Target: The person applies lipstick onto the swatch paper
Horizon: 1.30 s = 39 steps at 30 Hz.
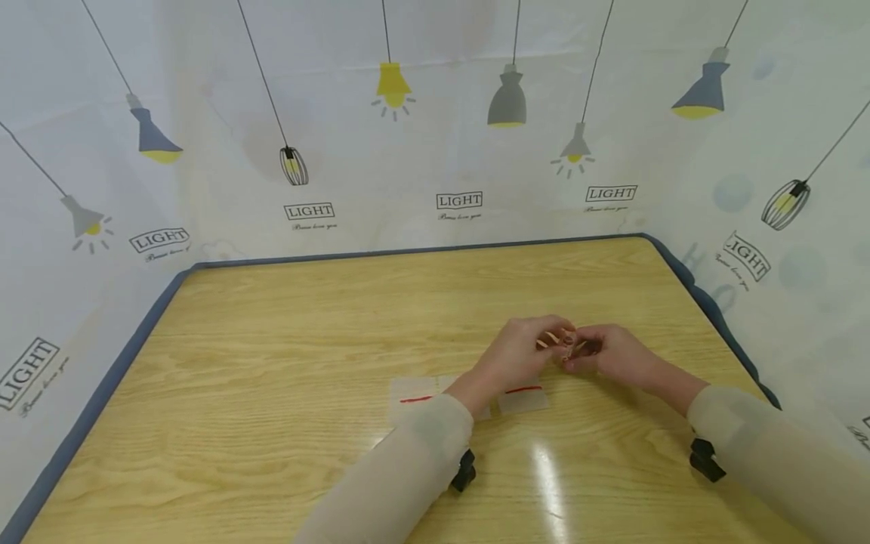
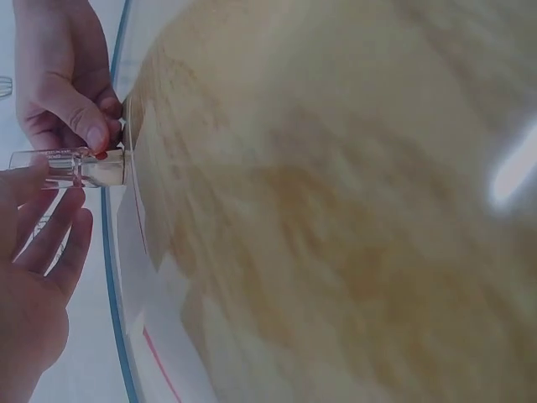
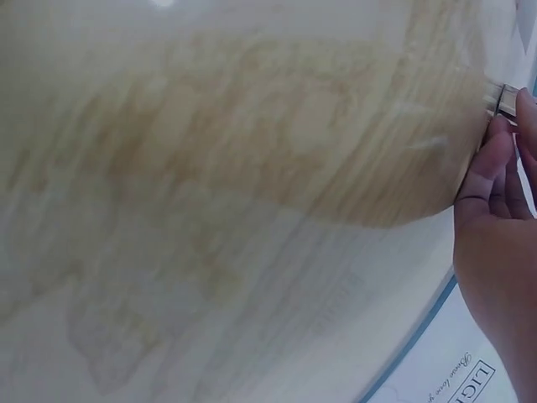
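A small clear bottle (image 1: 569, 341) with a beige lower part (image 2: 105, 170) stands upright at or just above the tabletop, between both hands. My left hand (image 1: 518, 349) pinches its transparent upper part, the other fingers spread out. From the opposite side, my right hand (image 1: 620, 357) grips the lower part with thumb and curled fingers. Faint printing shows on the clear part, too small to read. In the right wrist view only a sliver of the bottle (image 3: 508, 99) appears at the edge, past the right fingertips.
Pale translucent patches, one with a red line on the left (image 1: 408, 389) and one on the right (image 1: 530, 400), lie on the wooden table (image 1: 272, 363) below the left forearm. A white lamp-printed cloth (image 1: 435, 159) walls the back and sides. Each wrist carries a black camera mount (image 1: 707, 459).
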### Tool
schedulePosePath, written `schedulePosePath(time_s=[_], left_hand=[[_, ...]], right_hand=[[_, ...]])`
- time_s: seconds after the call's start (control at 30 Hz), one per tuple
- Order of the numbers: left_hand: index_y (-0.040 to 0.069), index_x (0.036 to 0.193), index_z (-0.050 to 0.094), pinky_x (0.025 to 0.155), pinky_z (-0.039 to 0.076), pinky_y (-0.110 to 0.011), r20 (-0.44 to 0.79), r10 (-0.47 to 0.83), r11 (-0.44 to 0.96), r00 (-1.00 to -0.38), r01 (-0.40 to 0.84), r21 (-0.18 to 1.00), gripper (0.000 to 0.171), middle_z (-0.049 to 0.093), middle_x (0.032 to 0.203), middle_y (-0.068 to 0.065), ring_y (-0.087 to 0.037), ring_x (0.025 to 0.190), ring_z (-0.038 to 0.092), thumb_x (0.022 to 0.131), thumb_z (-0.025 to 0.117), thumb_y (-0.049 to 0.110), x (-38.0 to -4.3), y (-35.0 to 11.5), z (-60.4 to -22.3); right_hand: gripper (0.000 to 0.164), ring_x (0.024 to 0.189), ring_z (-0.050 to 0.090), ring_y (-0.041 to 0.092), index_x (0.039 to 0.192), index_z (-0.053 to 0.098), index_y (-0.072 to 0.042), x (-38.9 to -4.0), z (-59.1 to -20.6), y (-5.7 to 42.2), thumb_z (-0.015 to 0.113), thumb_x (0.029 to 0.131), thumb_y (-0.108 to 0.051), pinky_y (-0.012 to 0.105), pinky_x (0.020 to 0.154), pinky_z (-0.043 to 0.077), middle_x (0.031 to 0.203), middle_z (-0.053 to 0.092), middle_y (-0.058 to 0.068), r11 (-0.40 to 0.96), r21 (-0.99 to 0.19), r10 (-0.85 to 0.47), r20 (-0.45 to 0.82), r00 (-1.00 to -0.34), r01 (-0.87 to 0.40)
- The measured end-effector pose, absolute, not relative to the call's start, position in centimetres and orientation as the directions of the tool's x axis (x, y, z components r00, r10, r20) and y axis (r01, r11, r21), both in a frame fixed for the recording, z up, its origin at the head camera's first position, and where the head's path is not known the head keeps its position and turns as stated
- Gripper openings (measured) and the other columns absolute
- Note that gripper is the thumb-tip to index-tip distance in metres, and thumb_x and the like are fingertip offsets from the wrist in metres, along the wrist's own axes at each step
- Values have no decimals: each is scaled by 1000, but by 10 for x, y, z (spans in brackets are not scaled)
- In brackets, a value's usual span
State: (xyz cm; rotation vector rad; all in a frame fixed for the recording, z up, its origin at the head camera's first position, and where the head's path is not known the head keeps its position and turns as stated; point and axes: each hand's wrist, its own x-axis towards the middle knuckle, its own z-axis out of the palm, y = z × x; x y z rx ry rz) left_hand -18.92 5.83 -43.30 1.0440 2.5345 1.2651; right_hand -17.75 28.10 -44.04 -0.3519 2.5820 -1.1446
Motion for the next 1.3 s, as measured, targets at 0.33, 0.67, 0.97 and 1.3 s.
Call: schedulePosePath(time_s=[0.33, 0.67, 0.97, 1.3], left_hand=[[22, 137, 65, 84, 56, -11, 160, 625, 444, -764, 516, 733, 34, 78, 121, 0, -6, 106, 75, 104, 71, 16, -190, 62, -433], [18, 144, 61, 87, 57, -12, 150, 630, 480, -762, 534, 696, 41, 79, 124, -1, -9, 111, 76, 105, 70, 14, -189, 64, -433], [21, 141, 60, 87, 57, -13, 148, 618, 514, -772, 539, 667, 36, 78, 123, 0, -8, 112, 75, 106, 68, 17, -188, 64, -431], [21, 143, 59, 87, 57, -14, 135, 603, 533, -786, 523, 665, 39, 78, 122, -1, -8, 113, 74, 105, 68, 18, -187, 64, -430]], right_hand=[[22, 93, 68, 9, 113, 75, -6, -174, -443, 280, 80, 97, -20, 22, 80, 56, 105, 77, 8, 631, -769, -336, -156, -929, -100], [20, 93, 66, 11, 110, 75, -7, -174, -443, 279, 81, 96, -20, 22, 79, 55, 103, 76, 6, 644, -758, -336, -162, -928, -101], [21, 92, 68, 10, 112, 76, -7, -177, -443, 277, 81, 96, -20, 22, 79, 55, 103, 78, 7, 657, -746, -332, -158, -930, -108], [19, 90, 66, 10, 110, 76, -6, -176, -440, 275, 81, 96, -19, 21, 78, 53, 100, 77, 6, 658, -742, -335, -139, -932, -126]])
